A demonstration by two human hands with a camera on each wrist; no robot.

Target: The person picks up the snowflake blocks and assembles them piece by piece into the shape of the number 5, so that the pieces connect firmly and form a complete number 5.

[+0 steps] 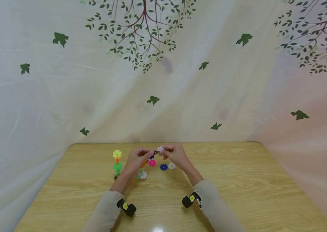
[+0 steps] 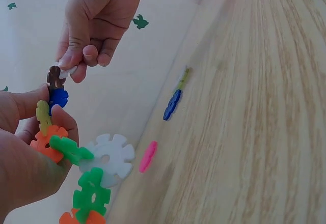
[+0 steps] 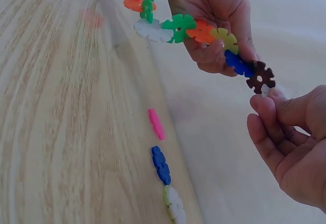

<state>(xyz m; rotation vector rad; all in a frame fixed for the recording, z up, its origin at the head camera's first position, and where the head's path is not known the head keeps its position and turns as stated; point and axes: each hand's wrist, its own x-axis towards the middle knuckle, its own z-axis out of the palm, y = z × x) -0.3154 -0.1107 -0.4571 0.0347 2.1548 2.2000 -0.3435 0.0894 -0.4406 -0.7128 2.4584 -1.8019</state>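
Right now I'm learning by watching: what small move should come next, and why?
Probably press the white disc firmly onto the brown disc ending the chain: the right hand pinches it at the brown edge, and the left hand holds the chain.

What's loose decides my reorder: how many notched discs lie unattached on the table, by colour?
Pink disc: 1
Blue disc: 1
White disc: 1
Total: 3 clearly seen; a yellow-green edge, seemingly beneath the white one, may be a fourth.
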